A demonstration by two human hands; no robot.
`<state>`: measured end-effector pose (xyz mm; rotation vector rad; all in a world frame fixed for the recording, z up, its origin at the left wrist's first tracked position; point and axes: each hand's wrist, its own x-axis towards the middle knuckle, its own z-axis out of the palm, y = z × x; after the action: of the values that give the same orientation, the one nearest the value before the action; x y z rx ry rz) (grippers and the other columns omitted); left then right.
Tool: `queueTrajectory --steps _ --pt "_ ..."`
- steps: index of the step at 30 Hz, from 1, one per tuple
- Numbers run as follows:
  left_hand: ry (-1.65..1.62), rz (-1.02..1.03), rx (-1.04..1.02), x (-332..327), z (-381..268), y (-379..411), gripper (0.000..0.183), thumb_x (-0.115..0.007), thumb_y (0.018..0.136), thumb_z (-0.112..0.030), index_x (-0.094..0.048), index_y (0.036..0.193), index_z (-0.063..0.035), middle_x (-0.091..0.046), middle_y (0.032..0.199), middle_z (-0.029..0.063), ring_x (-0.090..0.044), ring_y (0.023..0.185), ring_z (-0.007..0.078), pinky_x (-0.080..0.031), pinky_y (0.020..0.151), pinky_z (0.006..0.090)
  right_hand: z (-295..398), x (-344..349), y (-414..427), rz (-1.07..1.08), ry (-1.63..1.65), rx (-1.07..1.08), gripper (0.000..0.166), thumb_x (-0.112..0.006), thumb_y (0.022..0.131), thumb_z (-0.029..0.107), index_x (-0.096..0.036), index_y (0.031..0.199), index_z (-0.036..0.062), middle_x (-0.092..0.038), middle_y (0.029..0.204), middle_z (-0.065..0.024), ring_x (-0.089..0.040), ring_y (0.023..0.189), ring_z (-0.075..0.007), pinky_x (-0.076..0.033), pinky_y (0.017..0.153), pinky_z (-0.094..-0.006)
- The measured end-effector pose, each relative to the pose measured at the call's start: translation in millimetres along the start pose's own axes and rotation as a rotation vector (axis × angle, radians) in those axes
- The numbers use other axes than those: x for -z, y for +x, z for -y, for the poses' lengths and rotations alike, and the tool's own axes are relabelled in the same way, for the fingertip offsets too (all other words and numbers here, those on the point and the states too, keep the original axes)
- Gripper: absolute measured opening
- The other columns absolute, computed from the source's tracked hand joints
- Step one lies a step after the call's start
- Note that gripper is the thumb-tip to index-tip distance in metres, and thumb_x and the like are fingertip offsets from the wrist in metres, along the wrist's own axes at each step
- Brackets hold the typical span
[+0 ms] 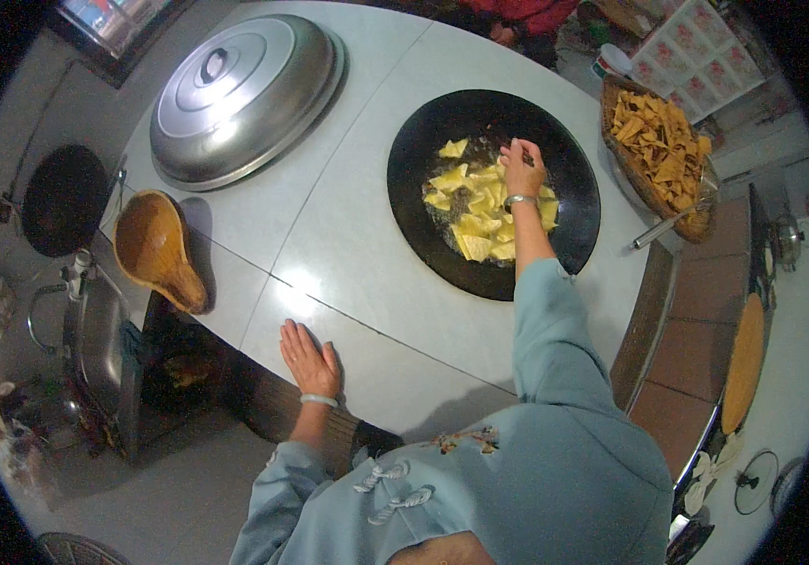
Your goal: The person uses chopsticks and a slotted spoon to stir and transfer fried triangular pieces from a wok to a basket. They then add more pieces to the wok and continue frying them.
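Note:
My right hand [523, 167] is over a black wok [411, 233] set into the white tiled counter [369, 261]. Its fingers are curled together; whether they pinch something is too small to tell. Below and around it, several pale yellow flat pieces of food [475, 224] lie in bubbling oil in the wok. My left hand [310, 364] lies flat near the counter's front edge, palm down, with its fingers extended and nothing in it. A pale bangle is on the left wrist and a metal one on the right.
A large domed metal lid [242, 99] rests at the back left. A gourd ladle [154, 244] lies at the left edge. At the right, a woven basket [609, 113] holds browned pieces, with a metal-handled strainer [662, 232] across it. Part of a person in red [528, 14] shows beyond the counter.

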<state>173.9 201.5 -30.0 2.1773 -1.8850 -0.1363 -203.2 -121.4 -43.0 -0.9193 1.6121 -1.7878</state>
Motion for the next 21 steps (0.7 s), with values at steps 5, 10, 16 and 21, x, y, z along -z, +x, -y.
queueTrajectory --steps 5,10,16,21 --pt "-0.01 0.023 0.003 -3 5 -3 0.061 -0.049 0.087 -0.022 -0.027 0.135 0.009 -0.02 0.147 0.0252 -0.014 0.138 0.0385 -0.009 0.112 0.0485 3 -1 -5 0.024 -0.043 0.061 0.017 -0.061 0.088 0.019 -0.061 0.093 0.0026 -0.065 0.081 -0.0082 -0.067 0.076 -0.0152 -0.054 0.062 -0.0272" --pt "0.0 0.031 0.0 -5 5 -4 0.062 -0.049 0.087 -0.022 -0.026 0.136 0.0091 -0.019 0.147 0.0257 -0.014 0.138 0.0394 -0.01 0.112 0.0493 6 6 -13 0.16 -0.138 -0.001 0.016 -0.06 0.089 0.019 -0.061 0.09 0.003 -0.066 0.079 -0.0068 -0.067 0.075 -0.0148 -0.053 0.063 -0.0269" --pt "0.0 -0.012 0.002 -3 1 -2 0.058 -0.048 0.088 -0.022 -0.031 0.134 0.0078 -0.024 0.145 0.0242 -0.018 0.137 0.0387 -0.012 0.112 0.0487 -5 4 8 0.098 -0.236 0.225 0.019 -0.062 0.087 0.021 -0.064 0.095 0.0042 -0.067 0.078 -0.0064 -0.066 0.075 -0.0146 -0.051 0.065 -0.0286" --pt "-0.012 -0.01 0.01 -1 -2 -1 0.058 -0.047 0.088 -0.023 -0.031 0.134 0.0077 -0.024 0.145 0.0243 -0.019 0.136 0.0391 -0.013 0.111 0.0487 -25 7 11 0.106 -0.358 0.274 0.017 -0.065 0.085 0.022 -0.065 0.092 0.0064 -0.065 0.074 -0.0066 -0.06 0.065 -0.0146 -0.049 0.062 -0.0288"
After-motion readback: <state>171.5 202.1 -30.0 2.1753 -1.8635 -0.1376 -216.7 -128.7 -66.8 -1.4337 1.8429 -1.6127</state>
